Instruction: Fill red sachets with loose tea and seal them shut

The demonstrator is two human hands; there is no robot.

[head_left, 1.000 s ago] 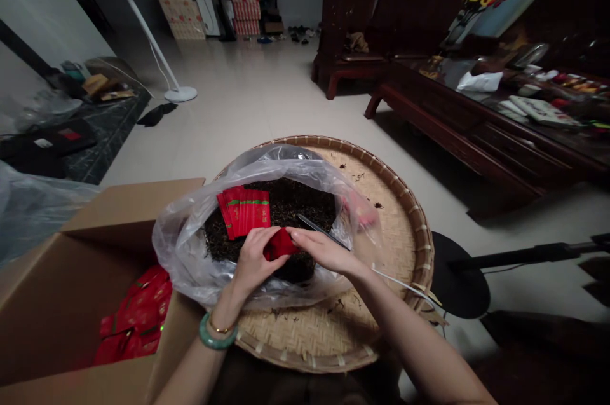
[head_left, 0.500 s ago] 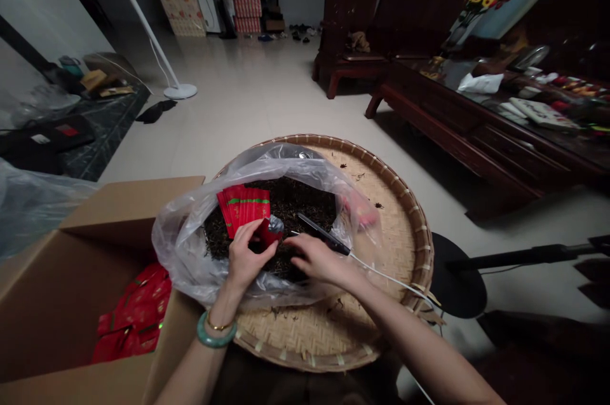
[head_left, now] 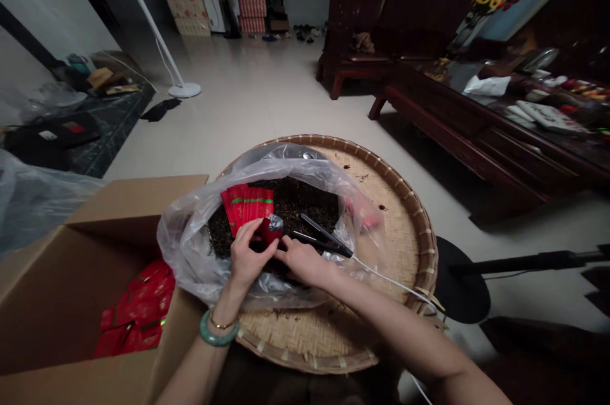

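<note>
My left hand is closed around a small red packet whose open top shows a silver foil lining. Close beside the packet, my right hand has its fingers curled together; whatever is between them is hidden. Both are over a clear plastic bag of dark loose tea leaves. A fanned stack of flat red packets lies on the leaves. To the right of it rests a black hair straightener with parted arms and a white cord.
Beneath the bag is a round woven bamboo tray with stray leaf bits. An open cardboard box at left holds several filled red packets. A black stand base is on the floor at right, near a dark wooden table.
My right hand left the packet, uncovering its foil opening, dipped over the leaves, then came back against the packet. My left hand kept its hold. The view shifted slightly.
</note>
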